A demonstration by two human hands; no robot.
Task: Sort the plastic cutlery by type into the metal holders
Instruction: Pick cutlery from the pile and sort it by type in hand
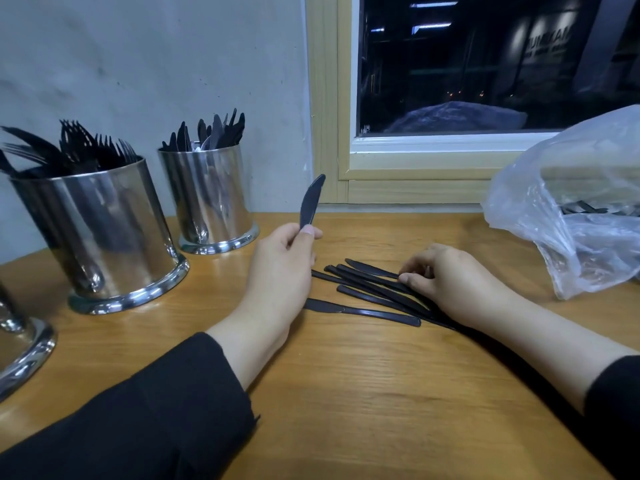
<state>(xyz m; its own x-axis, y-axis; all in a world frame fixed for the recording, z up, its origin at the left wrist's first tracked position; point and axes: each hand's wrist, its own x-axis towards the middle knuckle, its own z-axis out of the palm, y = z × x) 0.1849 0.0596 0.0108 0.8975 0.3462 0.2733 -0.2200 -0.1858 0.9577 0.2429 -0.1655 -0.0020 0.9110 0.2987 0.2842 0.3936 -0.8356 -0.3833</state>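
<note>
From the head camera, a third holder is cut off by the left edge, so only its polished foot and lower wall show and its contents cannot be seen. The bag of clear plastic at the right runs out of frame; dark cutlery inside it is blurred by the film and its type cannot be told. The left hand hides the handle of the knife it grips between thumb and curled fingers, blade upright and tilted slightly right, raised above the table. The right hand covers the handle ends of the pile of black knives lying on the table; its fingers are curled with the tips on the topmost pieces, though whether it pinches one or only presses cannot be made out. The pile lies between the two hands, just right of the left hand. The fork holder stands at the left, and the knife holder behind it near the wall, both well apart from the right hand. A dark window sits above the table.
</note>
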